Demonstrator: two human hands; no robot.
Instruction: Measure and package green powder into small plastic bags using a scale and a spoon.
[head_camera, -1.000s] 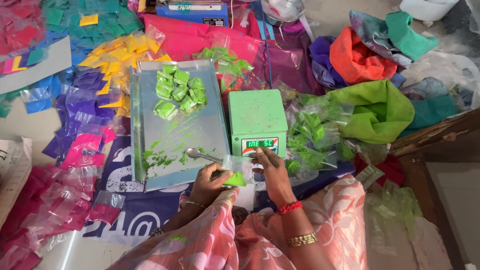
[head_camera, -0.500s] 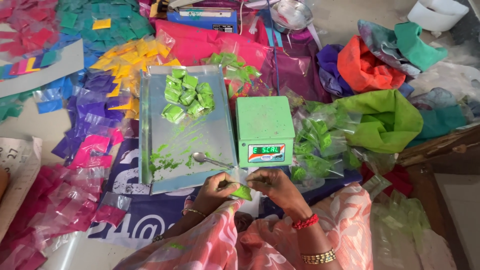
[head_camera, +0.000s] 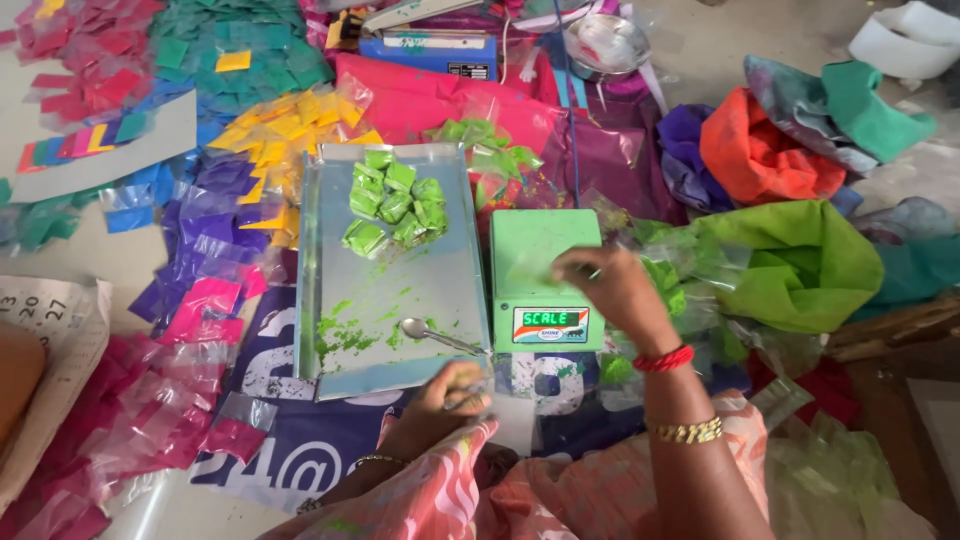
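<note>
My left hand (head_camera: 445, 395) rests curled at the near edge of the metal tray (head_camera: 440, 200), fingers closed on a small green packet (head_camera: 466, 403). A metal spoon (head_camera: 430, 335) lies on the tray just above that hand, beside spilled green powder (head_camera: 345, 335). Several filled green packets (head_camera: 395, 205) are heaped at the tray's far end. My right hand (head_camera: 605, 290), blurred, hovers over the right side of the green weighing scale (head_camera: 535, 250), close to a pile of clear bags (head_camera: 690, 270). I cannot tell whether it holds anything.
Coloured packets lie in pink (head_camera: 150, 400), purple (head_camera: 200, 235), yellow (head_camera: 285, 130) and teal (head_camera: 230, 40) heaps on the left. Green cloth (head_camera: 800, 260) and orange cloth (head_camera: 760, 155) lie at the right. A blue sealing machine (head_camera: 440, 50) and a steel bowl (head_camera: 605, 40) sit at the back.
Both hands were together on a green packet in front of the scale. My right hand has since lifted away, up and right over the scale; my left hand stayed low by the tray edge.
</note>
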